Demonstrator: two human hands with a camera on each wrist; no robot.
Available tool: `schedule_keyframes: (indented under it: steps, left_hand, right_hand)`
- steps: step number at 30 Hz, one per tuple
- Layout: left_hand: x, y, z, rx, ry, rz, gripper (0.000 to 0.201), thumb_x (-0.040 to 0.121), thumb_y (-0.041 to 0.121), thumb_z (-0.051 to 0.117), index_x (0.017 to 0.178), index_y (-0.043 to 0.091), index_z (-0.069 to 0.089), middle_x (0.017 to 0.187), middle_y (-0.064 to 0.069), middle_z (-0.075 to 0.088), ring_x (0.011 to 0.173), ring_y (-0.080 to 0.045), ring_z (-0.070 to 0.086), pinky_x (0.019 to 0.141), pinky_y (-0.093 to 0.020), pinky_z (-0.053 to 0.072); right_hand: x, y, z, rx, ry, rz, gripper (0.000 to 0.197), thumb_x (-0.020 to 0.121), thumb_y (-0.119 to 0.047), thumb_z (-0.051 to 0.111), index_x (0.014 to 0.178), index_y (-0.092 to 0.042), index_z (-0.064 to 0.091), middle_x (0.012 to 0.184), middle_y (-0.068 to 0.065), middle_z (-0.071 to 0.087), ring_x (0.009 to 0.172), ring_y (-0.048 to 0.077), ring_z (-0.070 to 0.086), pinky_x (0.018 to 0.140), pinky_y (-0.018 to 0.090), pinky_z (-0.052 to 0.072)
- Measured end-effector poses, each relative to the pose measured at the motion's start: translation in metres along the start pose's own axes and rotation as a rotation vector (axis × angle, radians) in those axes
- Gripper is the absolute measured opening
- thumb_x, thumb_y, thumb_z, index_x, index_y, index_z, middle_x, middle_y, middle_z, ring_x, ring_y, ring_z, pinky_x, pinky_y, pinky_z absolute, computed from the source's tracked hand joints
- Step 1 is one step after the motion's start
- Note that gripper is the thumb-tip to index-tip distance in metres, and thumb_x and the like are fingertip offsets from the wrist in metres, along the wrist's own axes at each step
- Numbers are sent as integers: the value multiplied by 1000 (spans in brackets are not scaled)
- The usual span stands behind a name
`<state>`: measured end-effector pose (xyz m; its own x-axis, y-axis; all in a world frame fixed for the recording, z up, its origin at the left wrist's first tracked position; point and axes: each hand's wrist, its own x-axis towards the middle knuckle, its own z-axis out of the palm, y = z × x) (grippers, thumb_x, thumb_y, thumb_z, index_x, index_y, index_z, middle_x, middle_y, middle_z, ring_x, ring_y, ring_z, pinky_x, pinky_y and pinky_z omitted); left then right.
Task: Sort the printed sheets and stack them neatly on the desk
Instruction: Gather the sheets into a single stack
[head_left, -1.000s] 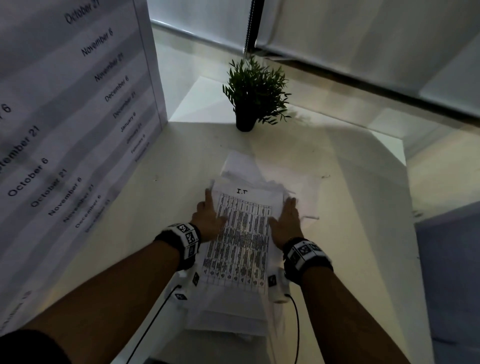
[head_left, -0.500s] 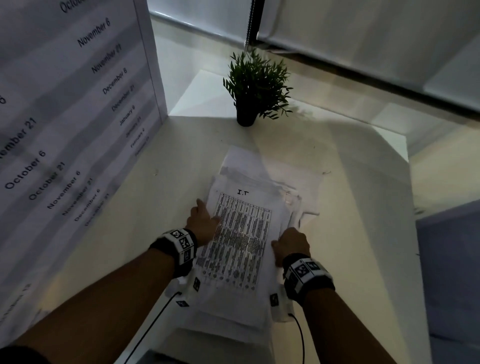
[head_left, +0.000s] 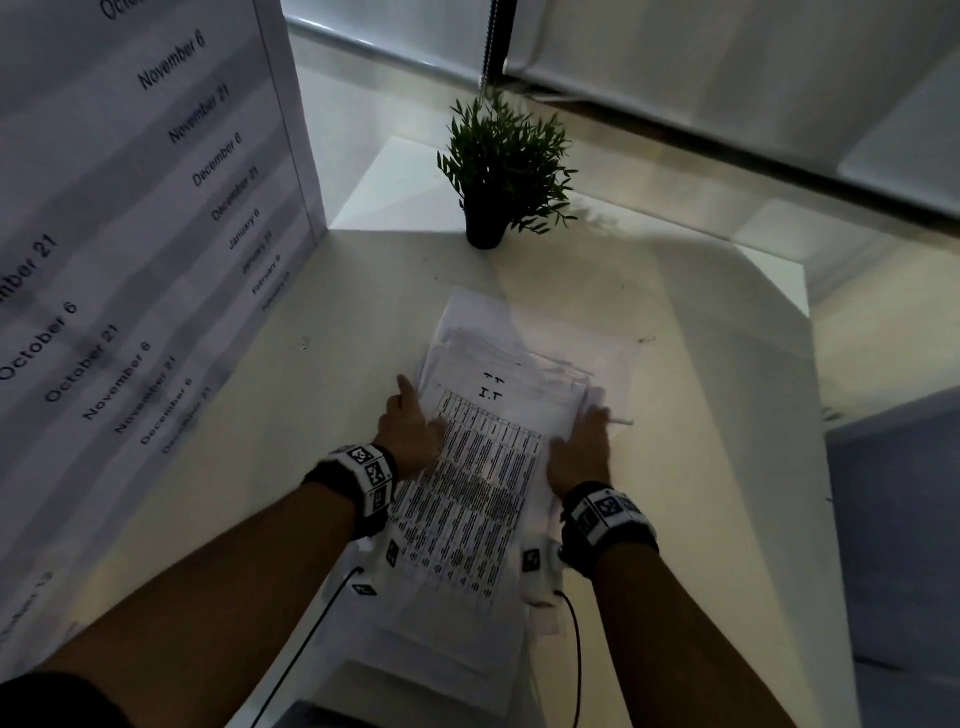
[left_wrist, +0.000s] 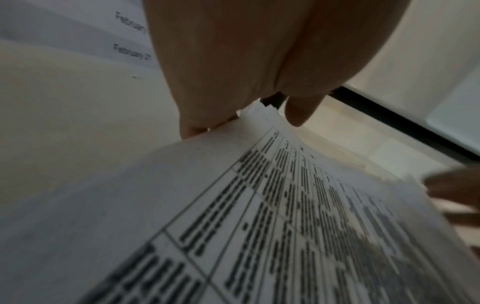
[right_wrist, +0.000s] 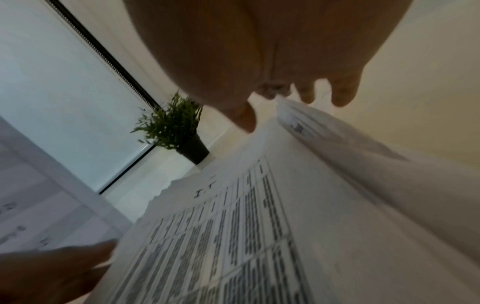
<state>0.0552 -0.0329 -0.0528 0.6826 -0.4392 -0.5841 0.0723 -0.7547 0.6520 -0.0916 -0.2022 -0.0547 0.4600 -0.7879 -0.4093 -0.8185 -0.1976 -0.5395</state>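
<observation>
On the smooth desk (head_left: 675, 467), flat hands (head_left: 410, 431) flank thin printed sheets (head_left: 467, 509).

My desk (head_left: 649, 467) is pale; on it lie the sheets (head_left: 483, 467) and a plant (head_left: 501, 171).

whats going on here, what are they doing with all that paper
A person is squaring up a stack of printed sheets on a pale desk. The left hand lies along the stack's left edge and the right hand along its right edge, fingers fairly straight. The top sheet shows a printed table headed "I.T". The pile is not neat yet: sheets underneath fan out at the far end. A small potted plant stands beyond the stack, and a big date chart stands on the left.
</observation>
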Motion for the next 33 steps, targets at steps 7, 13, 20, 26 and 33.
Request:
schedule_keyframes:
  steps: [7, 13, 20, 26, 33]
  left_hand:
    - [7, 3, 0, -60, -21, -6, 73, 101, 33, 41, 154, 9, -2, 161, -15, 12, 145, -32, 24, 120, -40, 22]
    - [21, 4, -3, -20, -12, 30, 63, 103, 26, 36, 154, 6, 4, 159, -17, 18, 143, -28, 29, 111, -27, 28]
    - [32, -4, -6, -30, 27, 101, 53, 104, 22, 33, 154, 13, 17, 155, -14, 32, 138, -28, 39, 111, -28, 28]
    - [36, -5, -2, -91, 135, 162, 39, 104, 25, 33, 131, 5, 52, 123, -13, 61, 108, -27, 59, 92, -30, 44]
    - [36, -14, -8, -149, 299, 51, 51, 93, 28, 55, 46, 15, 43, 48, -2, 47, 50, -15, 42, 51, -21, 31]
  right_hand:
    - [13, 11, 7, -112, 138, 179, 36, 95, -19, 41, 129, -10, 50, 131, 19, 52, 116, 35, 51, 100, 40, 40]
    - [28, 8, -13, -40, 256, 163, 23, 95, -7, 49, 101, 3, 69, 109, 22, 69, 99, 35, 66, 82, 34, 50]
    - [48, 6, -23, -64, 165, 177, 32, 93, -12, 49, 72, 1, 69, 89, 17, 73, 71, 27, 65, 66, 28, 49]
    - [50, 6, -19, 25, 150, 146, 32, 96, -19, 45, 86, -5, 73, 88, 13, 71, 73, 23, 61, 65, 22, 42]
    - [22, 11, 15, 57, 110, 135, 55, 91, -38, 56, 141, -17, 45, 134, 19, 45, 120, 39, 50, 105, 41, 41]
